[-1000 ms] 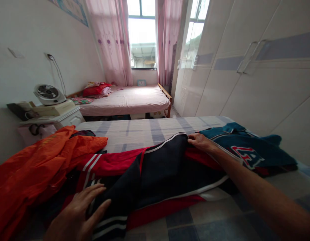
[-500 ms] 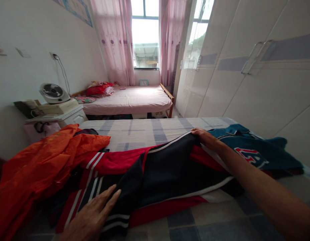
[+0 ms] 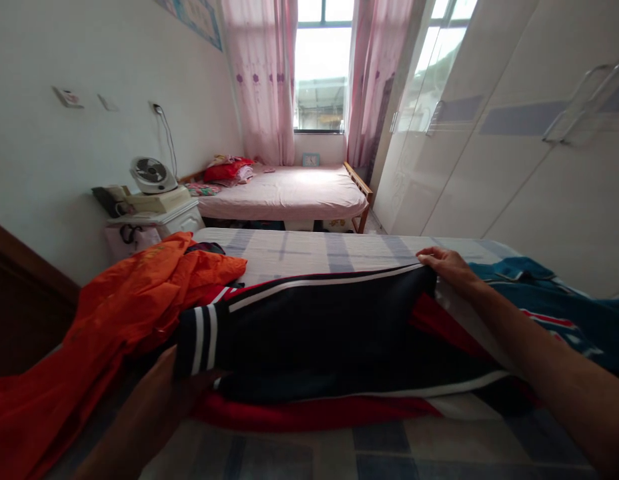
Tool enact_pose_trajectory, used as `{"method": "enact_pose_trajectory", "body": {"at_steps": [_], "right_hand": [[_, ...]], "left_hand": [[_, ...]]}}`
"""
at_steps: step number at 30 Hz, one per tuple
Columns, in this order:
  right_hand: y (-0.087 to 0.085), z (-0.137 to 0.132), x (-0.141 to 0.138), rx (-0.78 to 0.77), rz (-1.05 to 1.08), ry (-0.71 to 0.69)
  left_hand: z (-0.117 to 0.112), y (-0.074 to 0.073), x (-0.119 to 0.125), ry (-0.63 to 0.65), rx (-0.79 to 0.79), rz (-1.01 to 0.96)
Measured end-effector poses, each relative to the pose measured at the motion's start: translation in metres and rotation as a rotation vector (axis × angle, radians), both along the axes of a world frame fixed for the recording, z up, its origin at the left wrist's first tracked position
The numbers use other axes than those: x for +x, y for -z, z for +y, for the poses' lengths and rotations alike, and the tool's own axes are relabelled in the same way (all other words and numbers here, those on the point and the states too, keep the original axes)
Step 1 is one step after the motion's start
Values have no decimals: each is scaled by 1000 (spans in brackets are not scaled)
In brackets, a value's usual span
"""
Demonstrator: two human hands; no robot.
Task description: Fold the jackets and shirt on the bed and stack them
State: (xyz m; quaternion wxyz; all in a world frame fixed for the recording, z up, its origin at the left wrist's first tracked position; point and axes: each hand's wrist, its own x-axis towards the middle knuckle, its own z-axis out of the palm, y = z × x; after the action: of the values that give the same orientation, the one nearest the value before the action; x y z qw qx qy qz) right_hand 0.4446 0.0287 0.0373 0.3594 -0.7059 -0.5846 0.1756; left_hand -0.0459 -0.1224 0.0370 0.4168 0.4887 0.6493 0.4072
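Dark garment [image 3: 314,333], cuff [image 3: 205,340] 2-striped, stretches between left fingers [image 3: 202,382] and right fingers [image 3: 430,255].

Here's the bed [image 3: 309,247], blue-and-white sheet [image 3: 384,440] showing! Orange garment [image 3: 134,293] heaped on the left, white-striped navy-and-red clothing [image 3: 309,333] stretched across the middle, teal garment [image 3: 549,293] lying on the right!

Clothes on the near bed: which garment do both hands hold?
The dark navy garment with white stripes: the left hand grips its striped end, the right hand its upper edge. The orange garment and teal garment are unheld.
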Motion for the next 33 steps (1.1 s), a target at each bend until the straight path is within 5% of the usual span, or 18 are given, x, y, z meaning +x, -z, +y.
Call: {"method": "enact_pose_trajectory", "body": {"at_steps": [5, 12, 16, 18, 22, 25, 29, 33], "right_hand": [[0, -3, 0, -64, -507, 5], [4, -9, -10, -78, -583, -94], [-5, -19, -25, 78, -795, -18], [-12, -31, -47, 217, -830, -58], [-8, -61, -105, 377, -772, -301], [21, -76, -133, 269, -755, -406], [60, -77, -135, 3, -699, -444], [65, -74, -134, -54, -649, -431]], "left_hand": [[26, 17, -8, -154, -90, -328], [38, 6, -8, -65, 106, -44], [41, 3, -15, -93, 190, 503], [39, 2, -12, -86, 385, 865], [38, 3, 2, 187, 774, 1136], [48, 19, 4, 360, 653, 1238], [61, 48, -9, 318, 358, 1234], [63, 56, -15, 297, 309, 1206]]}}
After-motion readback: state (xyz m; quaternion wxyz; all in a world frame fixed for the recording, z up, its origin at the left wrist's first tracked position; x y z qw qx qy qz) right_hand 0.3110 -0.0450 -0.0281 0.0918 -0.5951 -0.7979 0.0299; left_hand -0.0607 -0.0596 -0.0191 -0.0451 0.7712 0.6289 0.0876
